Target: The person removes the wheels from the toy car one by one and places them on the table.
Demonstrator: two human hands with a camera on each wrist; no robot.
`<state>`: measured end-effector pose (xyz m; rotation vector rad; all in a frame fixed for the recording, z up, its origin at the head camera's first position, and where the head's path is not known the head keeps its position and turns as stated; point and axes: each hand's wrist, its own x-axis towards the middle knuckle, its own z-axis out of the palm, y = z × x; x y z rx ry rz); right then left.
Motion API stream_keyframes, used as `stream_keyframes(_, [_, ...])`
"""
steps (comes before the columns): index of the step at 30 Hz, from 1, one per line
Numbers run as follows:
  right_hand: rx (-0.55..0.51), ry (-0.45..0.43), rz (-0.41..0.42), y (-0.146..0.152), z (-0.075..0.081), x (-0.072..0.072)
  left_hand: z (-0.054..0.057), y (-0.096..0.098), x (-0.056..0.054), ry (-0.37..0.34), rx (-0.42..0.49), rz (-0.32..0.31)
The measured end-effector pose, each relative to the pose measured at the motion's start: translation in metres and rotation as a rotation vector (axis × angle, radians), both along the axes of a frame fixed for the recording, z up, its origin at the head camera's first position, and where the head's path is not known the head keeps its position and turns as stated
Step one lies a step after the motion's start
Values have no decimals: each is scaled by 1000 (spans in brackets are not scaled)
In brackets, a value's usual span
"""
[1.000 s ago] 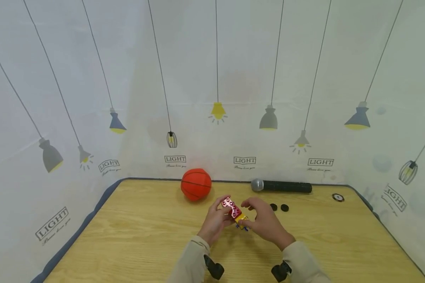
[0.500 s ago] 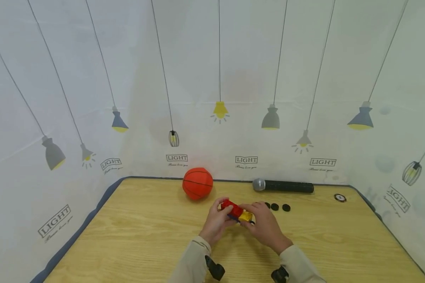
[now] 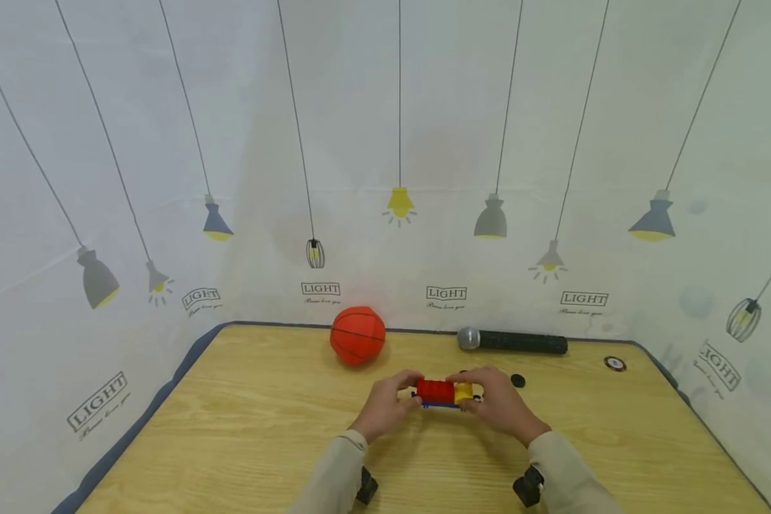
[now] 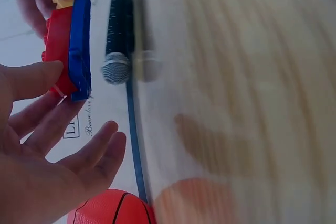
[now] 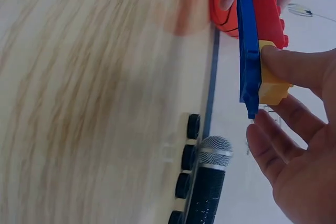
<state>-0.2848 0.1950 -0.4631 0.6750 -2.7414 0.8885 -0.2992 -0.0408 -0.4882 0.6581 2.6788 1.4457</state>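
Observation:
Both hands hold a small toy of building blocks above the wooden table, lengthwise from left to right. It has a red block (image 3: 433, 390) and a yellow block (image 3: 463, 391) side by side, studs up, on a flat blue base (image 4: 80, 40). At the red end my left hand (image 3: 385, 405) pinches between thumb and fingers; in the left wrist view two fingers stretch away from the toy. My right hand (image 3: 502, 404) pinches the yellow end, and the right wrist view shows its thumb (image 5: 294, 66) against the yellow block.
Behind the hands a red basketball-patterned ball (image 3: 358, 335) sits near the table's back edge. A microphone (image 3: 520, 342) lies to its right. Several black discs (image 5: 189, 156) lie beside the microphone, partly hidden by my right hand in the head view. A round chip (image 3: 615, 363) lies far right.
The toy has turned from tilted, studs facing the head camera, to level and lengthwise across. My right hand has moved right along with its yellow end; my left hand still grips the red end.

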Motion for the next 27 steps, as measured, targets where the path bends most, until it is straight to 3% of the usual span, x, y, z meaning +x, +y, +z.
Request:
stream_keyframes(5, [38, -94, 6, 1, -7, -10, -2, -1, -7, 80, -159, -9])
stream_keyframes(9, [67, -152, -1, 0, -14, -16, -2, 0, -12, 102, -224, -8])
stream_keyframes(18, [76, -178, 10, 0, -20, -21, -3, 5, -15, 34, -330, 27])
stream_keyframes(27, [63, -191, -7, -2, -22, -21, -1, 7, -16, 36, -364, 40])
